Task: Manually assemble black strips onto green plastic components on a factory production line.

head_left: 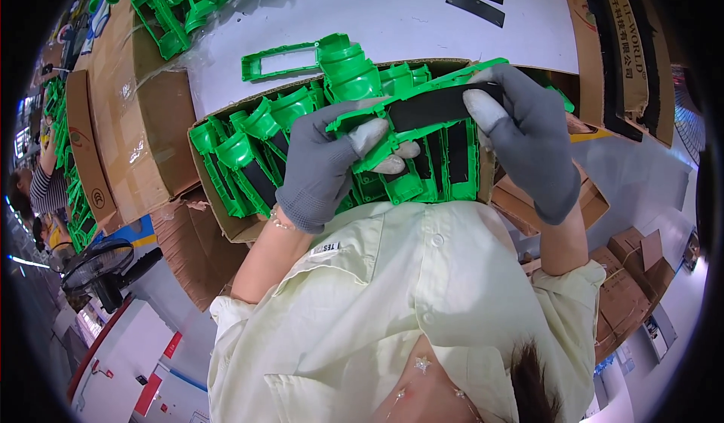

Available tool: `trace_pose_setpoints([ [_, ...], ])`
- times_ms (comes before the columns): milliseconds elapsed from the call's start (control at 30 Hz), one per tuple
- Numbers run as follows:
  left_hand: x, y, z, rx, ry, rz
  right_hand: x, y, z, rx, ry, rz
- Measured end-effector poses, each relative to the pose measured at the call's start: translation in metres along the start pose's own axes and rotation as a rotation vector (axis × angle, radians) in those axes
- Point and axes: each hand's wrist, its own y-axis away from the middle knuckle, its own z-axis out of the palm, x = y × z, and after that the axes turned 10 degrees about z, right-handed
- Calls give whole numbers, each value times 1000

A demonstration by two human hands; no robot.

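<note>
A green plastic housing part [439, 81] is held slantwise between both my gloved hands, over an open cardboard box. Along its inner side lies a flat black strip [428, 111]. My left hand [320, 159] pinches the left end, its thumb on the green edge and fingertips showing beneath. At the other end my right hand [534, 133] grips the part, thumb pressed on the black strip near its end. The fingers behind the part are partly hidden. Below, the cardboard box [243, 231] holds several similar green parts [240, 151], some with black strips in them.
Another green housing [348, 72] lies on the white table [264, 27] behind the box. A pile of green parts [177, 4] sits far left, and loose black strips [475, 7] lie far right. Cartons [143, 114] stand left; a fan [102, 268] and a person [47, 185] are beyond.
</note>
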Motion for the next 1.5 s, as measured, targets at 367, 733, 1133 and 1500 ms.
trace_pose_setpoints([
  [367, -8, 2, -1, 4, -56, 17, 1, 5, -1, 27, 8, -53],
  [733, 6, -1, 12, 104, -217, 39, 2, -4, 5, 288, 357, -194],
  [1133, 14, 29, -7, 33, -444, 31, 18, 16, 24, -71, 101, -9],
  [1500, 166, 35, -97, -100, -1083, -284, 15, 2, 19, -43, -319, 157],
])
